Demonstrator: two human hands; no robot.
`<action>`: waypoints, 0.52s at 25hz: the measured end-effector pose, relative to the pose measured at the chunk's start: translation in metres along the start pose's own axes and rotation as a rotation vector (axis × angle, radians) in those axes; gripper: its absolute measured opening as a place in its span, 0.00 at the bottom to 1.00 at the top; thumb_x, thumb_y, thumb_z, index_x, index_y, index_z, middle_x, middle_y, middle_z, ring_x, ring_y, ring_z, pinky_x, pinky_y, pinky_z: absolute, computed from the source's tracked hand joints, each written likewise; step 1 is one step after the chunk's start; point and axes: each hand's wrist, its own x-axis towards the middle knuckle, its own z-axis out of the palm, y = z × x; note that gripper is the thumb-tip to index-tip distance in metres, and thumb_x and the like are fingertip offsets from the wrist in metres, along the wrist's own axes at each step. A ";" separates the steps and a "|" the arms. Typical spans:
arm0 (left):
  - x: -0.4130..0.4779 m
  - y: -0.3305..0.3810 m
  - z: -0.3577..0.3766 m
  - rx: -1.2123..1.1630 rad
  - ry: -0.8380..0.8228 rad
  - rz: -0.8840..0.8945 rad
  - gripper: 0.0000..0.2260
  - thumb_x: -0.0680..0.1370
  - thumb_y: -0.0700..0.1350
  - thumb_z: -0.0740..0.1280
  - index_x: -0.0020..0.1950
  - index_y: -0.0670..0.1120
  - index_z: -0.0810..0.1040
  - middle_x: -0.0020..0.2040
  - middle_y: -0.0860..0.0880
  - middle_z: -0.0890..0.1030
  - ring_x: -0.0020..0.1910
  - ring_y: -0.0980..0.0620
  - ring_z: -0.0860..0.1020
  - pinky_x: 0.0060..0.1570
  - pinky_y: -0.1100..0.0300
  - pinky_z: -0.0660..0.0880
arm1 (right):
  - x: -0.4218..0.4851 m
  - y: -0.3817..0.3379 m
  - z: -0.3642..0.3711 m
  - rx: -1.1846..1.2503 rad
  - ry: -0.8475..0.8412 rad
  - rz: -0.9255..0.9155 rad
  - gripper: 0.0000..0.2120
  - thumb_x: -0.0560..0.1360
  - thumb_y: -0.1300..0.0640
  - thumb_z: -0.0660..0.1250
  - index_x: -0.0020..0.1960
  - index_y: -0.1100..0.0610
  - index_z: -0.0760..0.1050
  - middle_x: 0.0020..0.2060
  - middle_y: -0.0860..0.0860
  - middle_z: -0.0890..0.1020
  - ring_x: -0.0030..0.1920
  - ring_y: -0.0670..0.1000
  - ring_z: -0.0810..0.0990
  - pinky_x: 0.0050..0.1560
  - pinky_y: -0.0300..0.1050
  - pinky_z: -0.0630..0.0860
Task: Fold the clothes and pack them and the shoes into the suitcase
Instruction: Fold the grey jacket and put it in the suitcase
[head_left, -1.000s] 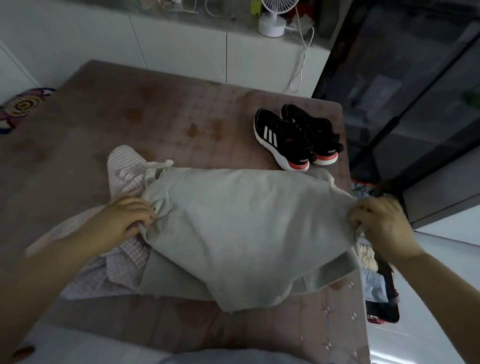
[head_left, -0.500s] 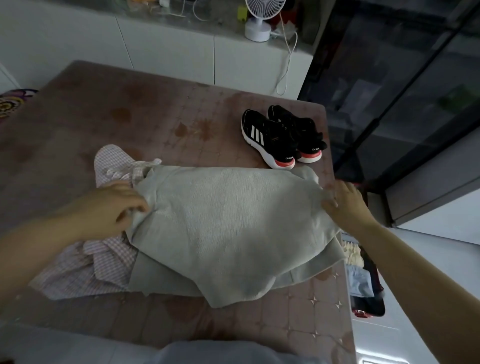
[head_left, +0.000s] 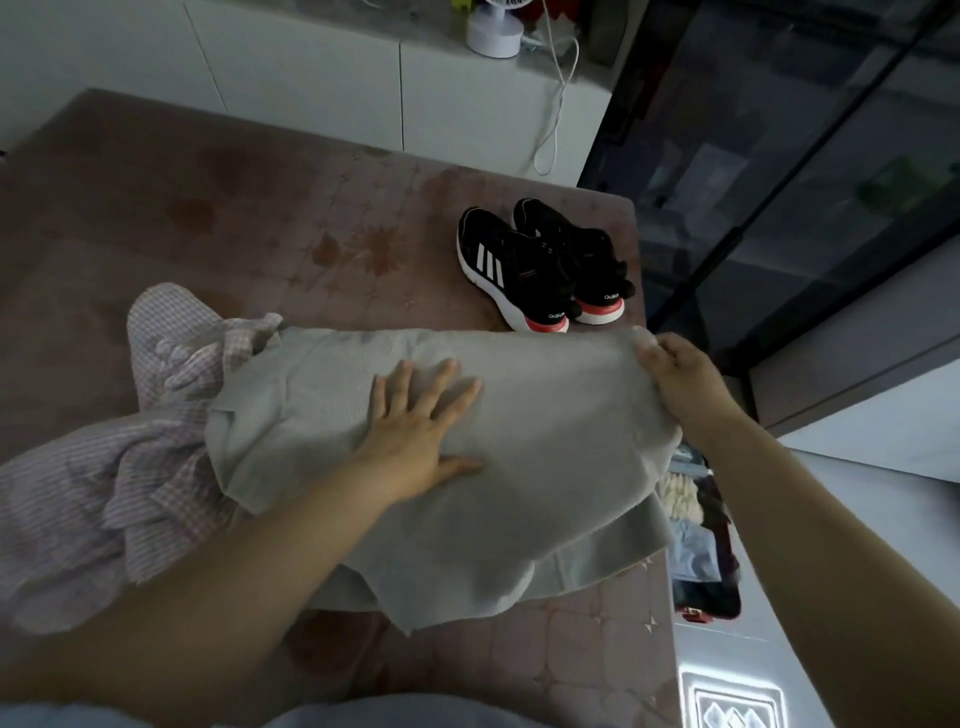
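From the head: mid-fold on the grey top (head_left: 545, 415), lying on the counter (head_left: 311, 234) partly over a checked shirt (head_left: 130, 467); left hand (head_left: 415, 431) pressed flat on it, grip slack, fingers spread; right hand (head_left: 680, 379) with grip closed round its right edge; next, likely carrying that edge across, kept square; shoes (head_left: 540, 270) beyond, untouched; suitcase (head_left: 701, 551) on the floor (head_left: 857, 519) at right, part filled; dim room, white cabinet (head_left: 311, 67), fan (head_left: 493, 31), dark glass (head_left: 779, 182).

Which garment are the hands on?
The grey knit garment: left hand presses flat on it, right hand grips its edge. The pink checked shirt lies crumpled alongside.
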 end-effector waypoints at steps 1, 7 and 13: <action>0.003 -0.002 0.004 0.009 -0.022 -0.007 0.39 0.69 0.73 0.47 0.71 0.62 0.30 0.73 0.56 0.29 0.72 0.38 0.31 0.69 0.39 0.32 | 0.002 0.008 0.003 -0.028 -0.018 0.029 0.10 0.77 0.51 0.62 0.50 0.58 0.74 0.38 0.52 0.77 0.39 0.52 0.76 0.35 0.39 0.74; -0.007 0.026 0.008 -0.032 -0.028 0.036 0.38 0.67 0.73 0.44 0.69 0.61 0.27 0.73 0.54 0.29 0.71 0.46 0.27 0.66 0.40 0.26 | 0.000 0.070 0.003 -0.022 -0.266 0.432 0.36 0.65 0.36 0.70 0.63 0.58 0.71 0.55 0.52 0.79 0.52 0.53 0.79 0.51 0.48 0.78; 0.003 0.059 0.028 -0.105 -0.098 -0.042 0.38 0.71 0.71 0.53 0.72 0.63 0.32 0.75 0.52 0.33 0.71 0.43 0.28 0.68 0.37 0.30 | -0.018 0.055 0.000 0.155 -0.501 0.381 0.43 0.55 0.46 0.82 0.66 0.54 0.70 0.56 0.51 0.81 0.56 0.54 0.79 0.57 0.52 0.76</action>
